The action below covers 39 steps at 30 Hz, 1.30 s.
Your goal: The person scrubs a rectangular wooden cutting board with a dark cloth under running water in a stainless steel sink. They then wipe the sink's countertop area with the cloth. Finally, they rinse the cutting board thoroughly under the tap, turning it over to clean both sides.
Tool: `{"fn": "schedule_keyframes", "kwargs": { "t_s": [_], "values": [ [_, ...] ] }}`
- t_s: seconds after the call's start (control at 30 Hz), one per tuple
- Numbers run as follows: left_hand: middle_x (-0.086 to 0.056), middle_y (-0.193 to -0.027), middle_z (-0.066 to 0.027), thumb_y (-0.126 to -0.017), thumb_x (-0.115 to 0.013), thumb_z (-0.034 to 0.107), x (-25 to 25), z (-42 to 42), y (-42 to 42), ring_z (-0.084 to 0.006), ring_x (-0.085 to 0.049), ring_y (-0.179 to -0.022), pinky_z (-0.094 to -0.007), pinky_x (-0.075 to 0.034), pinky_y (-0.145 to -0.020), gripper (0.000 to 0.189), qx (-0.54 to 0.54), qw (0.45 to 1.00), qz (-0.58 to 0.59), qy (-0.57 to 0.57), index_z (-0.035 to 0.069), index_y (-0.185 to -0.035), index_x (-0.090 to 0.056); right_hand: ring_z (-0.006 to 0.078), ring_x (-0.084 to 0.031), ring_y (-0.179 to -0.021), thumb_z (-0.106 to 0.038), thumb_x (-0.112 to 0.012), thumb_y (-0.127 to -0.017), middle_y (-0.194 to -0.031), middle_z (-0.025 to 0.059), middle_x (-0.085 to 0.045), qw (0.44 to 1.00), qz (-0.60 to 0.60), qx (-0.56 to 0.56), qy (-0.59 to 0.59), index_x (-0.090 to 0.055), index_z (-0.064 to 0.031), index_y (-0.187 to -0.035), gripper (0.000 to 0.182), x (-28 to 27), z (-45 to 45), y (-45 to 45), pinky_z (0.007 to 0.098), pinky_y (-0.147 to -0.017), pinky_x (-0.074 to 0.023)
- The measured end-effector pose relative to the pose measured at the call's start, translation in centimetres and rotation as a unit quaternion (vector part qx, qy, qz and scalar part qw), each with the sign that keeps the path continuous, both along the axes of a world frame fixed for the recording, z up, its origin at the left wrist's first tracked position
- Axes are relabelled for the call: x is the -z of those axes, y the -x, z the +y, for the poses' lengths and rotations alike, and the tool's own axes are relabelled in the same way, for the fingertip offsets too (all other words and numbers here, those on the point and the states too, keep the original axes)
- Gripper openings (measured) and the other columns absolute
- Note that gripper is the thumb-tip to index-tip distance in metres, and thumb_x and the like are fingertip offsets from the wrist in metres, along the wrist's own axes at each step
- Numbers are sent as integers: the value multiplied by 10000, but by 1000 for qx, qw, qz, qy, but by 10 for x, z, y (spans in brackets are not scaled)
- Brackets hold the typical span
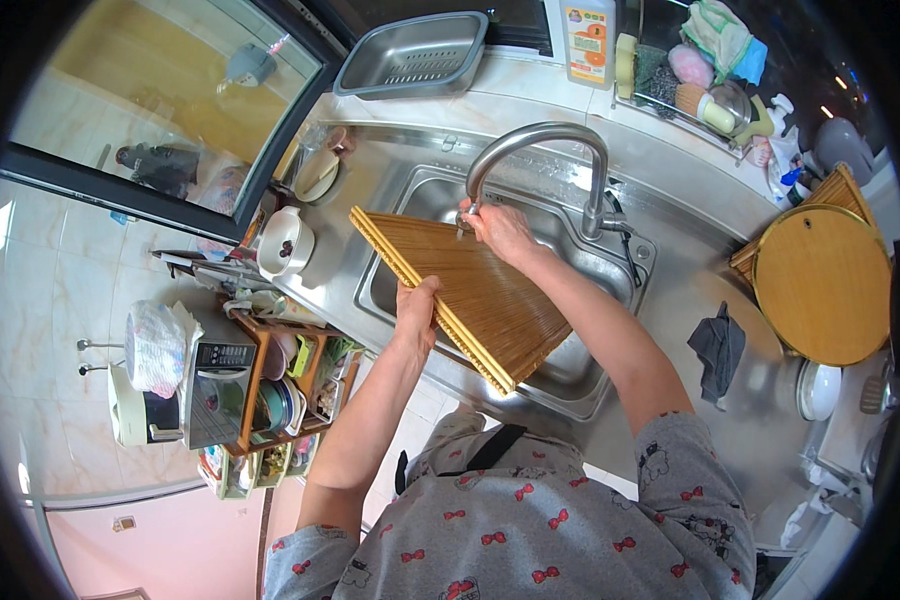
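Note:
A brown slatted panel with a yellow rim (465, 277), apparently bamboo, is held tilted over the stainless steel sink (412, 199). My left hand (418, 309) grips its rim on the near left side, thumb on top. At the spout end of the curved chrome faucet (536, 131), the fingers of my right hand (504, 231) close around the nozzle. A short bit of water shows just below it, above the panel. The panel's wet-looking slats cover much of the basin, and my right forearm hides part of its far side.
A steel colander basin (412, 60) stands on the back ledge near an orange-labelled bottle (589, 45). White bowl (285, 241) sits left of the sink. On the right counter are a dark cloth (718, 352) and round wooden board (821, 285). An open window sash (270, 172) juts in at upper left.

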State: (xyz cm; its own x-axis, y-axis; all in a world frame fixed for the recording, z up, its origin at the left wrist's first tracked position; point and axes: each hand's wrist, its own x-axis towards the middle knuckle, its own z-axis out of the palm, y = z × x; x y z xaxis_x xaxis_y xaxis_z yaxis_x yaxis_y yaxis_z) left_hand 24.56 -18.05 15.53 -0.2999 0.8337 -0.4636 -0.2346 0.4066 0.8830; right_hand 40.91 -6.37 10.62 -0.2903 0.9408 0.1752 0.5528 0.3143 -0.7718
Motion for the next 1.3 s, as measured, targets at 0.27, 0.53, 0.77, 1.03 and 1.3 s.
{"fn": "schedule_keyframes", "kwargs": {
  "t_s": [0.27,0.53,0.77,1.03,1.3],
  "values": [
    [-635,-890,-82,-798,-541,26,9,1,6,-197,-632,-739,-338,-560,-632,269,-10,1000,5,23,34,-1066,-566,294,-645,-750,-369,-504,-962,-714,91,-646,995,80,-25,62,-590,-127,-1180,337,-7,-2,-2,416,-720,-488],
    [-639,-902,-87,-800,-533,20,-1,-4,-1,-207,-640,-745,-338,-566,-634,265,-9,1000,-16,-11,31,-1063,-567,273,-653,-791,-329,-518,-959,-767,103,-669,998,-43,32,-29,-597,-140,-1195,313,9,5,3,413,-751,-485],
    [-623,-827,-64,-803,-531,25,1,-2,-3,-179,-617,-654,-304,-541,-543,220,-36,999,-20,-31,41,-1019,-563,277,-662,-770,-305,-521,-951,-732,86,-673,997,-61,52,-14,-605,-138,-1159,279,2,1,2,410,-737,-491],
    [-597,-758,-36,-818,-540,61,-7,4,-5,-137,-570,-569,-275,-482,-460,203,4,999,35,10,56,-1020,-556,181,-651,-683,-338,-477,-972,-618,40,-638,985,28,-111,128,-626,-93,-1082,307,-20,-3,-15,350,-692,-483],
    [-621,-901,-80,-834,-534,36,0,10,-4,-179,-602,-703,-320,-524,-583,304,1,1000,14,5,54,-1136,-506,152,-612,-603,-323,-460,-970,-555,39,-610,953,0,-222,204,-630,-47,-963,324,-29,10,-30,325,-655,-467]
  ]
}}
